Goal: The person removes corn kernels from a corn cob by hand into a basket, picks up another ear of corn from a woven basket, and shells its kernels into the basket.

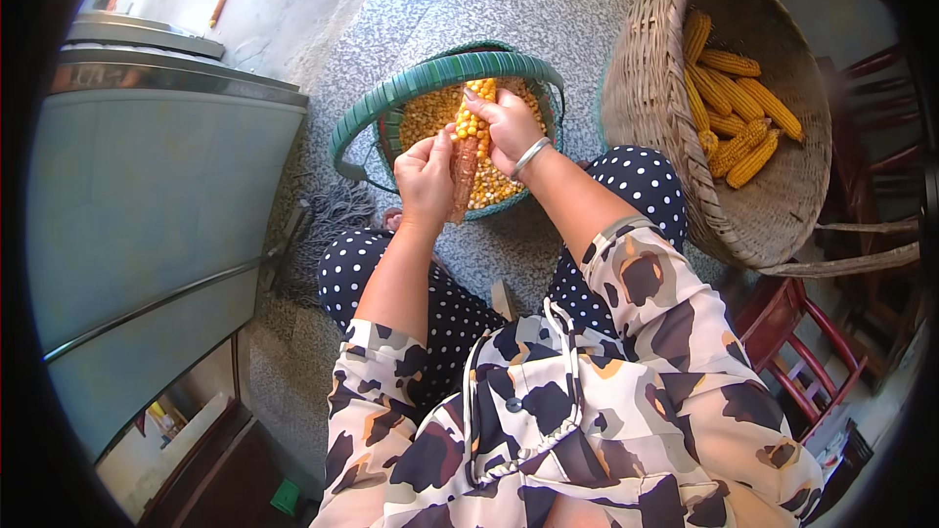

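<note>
Both my hands are on one ear of dried corn [465, 169], held over a green woven basket [484, 214]. My right hand [513, 125] grips the upper part, where yellow kernels remain on the cob, with the thumb laid across them. Against the lower part, a bare reddish cob, my left hand [425, 176] has its fingers and thumb pressed near the edge of the kernels. Loose corn kernels [433, 114] fill the basket below. The basket's wrapped handle [440, 73] arches just beyond my hands. A metal bangle [531, 157] circles my right wrist.
A large wicker basket [653, 88] at the right lies tilted, holding several ears of corn [733, 103]. Red chairs [799, 337] stand behind it. A pale cabinet-like panel [161, 198] borders the left, with a grey mop head [334, 213] beside it. Bare cobs [221, 4] lie on the floor.
</note>
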The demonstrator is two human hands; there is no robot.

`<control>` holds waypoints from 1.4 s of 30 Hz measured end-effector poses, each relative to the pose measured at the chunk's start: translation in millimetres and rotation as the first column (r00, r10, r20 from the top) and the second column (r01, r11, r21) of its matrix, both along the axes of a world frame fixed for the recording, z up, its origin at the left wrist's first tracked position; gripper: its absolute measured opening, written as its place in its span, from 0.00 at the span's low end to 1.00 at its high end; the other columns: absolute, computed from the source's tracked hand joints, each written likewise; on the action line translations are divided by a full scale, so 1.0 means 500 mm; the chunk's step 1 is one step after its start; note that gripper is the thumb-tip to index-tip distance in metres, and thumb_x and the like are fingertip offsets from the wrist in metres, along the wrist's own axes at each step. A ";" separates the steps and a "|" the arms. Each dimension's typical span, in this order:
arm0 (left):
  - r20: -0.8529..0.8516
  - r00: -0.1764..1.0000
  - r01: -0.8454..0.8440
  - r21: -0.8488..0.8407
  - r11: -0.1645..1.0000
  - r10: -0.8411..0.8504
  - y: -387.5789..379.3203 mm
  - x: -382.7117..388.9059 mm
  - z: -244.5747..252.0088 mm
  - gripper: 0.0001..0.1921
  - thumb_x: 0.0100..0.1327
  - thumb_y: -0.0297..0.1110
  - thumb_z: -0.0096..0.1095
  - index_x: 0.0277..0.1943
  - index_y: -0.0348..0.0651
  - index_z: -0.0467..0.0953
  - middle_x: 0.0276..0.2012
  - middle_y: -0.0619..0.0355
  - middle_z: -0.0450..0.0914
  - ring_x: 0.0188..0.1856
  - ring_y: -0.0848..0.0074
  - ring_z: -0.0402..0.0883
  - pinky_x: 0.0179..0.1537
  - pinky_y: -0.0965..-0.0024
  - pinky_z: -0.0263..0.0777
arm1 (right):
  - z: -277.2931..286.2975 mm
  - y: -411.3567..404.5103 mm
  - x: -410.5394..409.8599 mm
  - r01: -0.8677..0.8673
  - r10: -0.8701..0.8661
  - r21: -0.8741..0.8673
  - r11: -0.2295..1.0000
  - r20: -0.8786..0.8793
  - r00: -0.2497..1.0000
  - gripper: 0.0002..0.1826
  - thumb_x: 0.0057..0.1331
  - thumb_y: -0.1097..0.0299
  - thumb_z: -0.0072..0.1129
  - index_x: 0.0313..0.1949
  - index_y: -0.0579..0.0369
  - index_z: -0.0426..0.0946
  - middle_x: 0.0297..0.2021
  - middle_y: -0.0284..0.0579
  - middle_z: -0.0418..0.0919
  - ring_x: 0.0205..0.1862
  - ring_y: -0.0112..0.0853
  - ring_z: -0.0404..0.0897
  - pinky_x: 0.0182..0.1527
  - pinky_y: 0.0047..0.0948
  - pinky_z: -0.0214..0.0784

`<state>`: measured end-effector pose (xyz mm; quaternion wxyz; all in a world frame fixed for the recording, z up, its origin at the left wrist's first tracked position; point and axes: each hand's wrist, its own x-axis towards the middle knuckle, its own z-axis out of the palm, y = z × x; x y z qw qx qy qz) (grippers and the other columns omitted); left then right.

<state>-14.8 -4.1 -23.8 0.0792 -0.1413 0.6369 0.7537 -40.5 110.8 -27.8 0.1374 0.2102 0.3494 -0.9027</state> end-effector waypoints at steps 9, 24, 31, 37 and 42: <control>-0.004 0.999 0.037 -0.110 0.993 -0.038 0.003 0.002 0.004 0.10 0.57 0.31 0.58 0.28 0.31 0.75 0.23 0.62 0.76 0.23 0.87 0.70 0.26 0.84 0.65 | -0.032 0.001 -0.002 -0.016 0.014 -0.023 1.000 -0.070 0.997 0.09 0.62 0.71 0.46 0.41 0.58 0.63 0.31 0.43 0.71 0.31 0.32 0.74 0.37 0.31 0.69; 0.264 0.956 0.139 -0.013 0.990 -0.131 -0.008 0.002 0.026 0.15 0.57 0.45 0.56 0.29 0.40 0.73 0.20 0.67 0.70 0.17 0.90 0.63 0.18 0.85 0.57 | -0.019 -0.017 0.008 -0.070 0.073 0.087 0.994 -0.032 0.997 0.12 0.60 0.60 0.51 0.34 0.55 0.67 0.26 0.38 0.72 0.29 0.25 0.73 0.35 0.25 0.68; 0.240 0.944 0.226 0.038 0.973 -0.229 0.013 0.000 0.033 0.13 0.59 0.43 0.54 0.30 0.40 0.73 0.18 0.68 0.68 0.18 0.90 0.62 0.19 0.84 0.57 | -0.063 -0.001 -0.006 -0.013 0.033 0.244 0.970 -0.081 0.996 0.15 0.58 0.57 0.54 0.32 0.56 0.67 0.25 0.40 0.71 0.26 0.27 0.73 0.30 0.24 0.69; 0.271 0.945 0.134 0.197 0.971 -0.185 0.003 0.004 0.032 0.13 0.59 0.39 0.56 0.34 0.35 0.75 0.25 0.64 0.74 0.23 0.88 0.68 0.24 0.85 0.61 | -0.024 0.000 0.001 -0.017 0.013 0.064 0.998 0.071 0.997 0.19 0.57 0.52 0.54 0.32 0.58 0.66 0.25 0.41 0.72 0.23 0.28 0.73 0.27 0.26 0.69; 0.223 0.950 0.214 0.049 0.976 -0.219 0.010 0.000 0.017 0.14 0.59 0.39 0.55 0.36 0.33 0.75 0.26 0.65 0.74 0.25 0.88 0.67 0.27 0.83 0.62 | -0.025 -0.005 0.002 -0.001 0.010 0.215 0.977 -0.040 0.999 0.18 0.60 0.53 0.51 0.34 0.57 0.66 0.26 0.39 0.70 0.27 0.24 0.70 0.33 0.23 0.65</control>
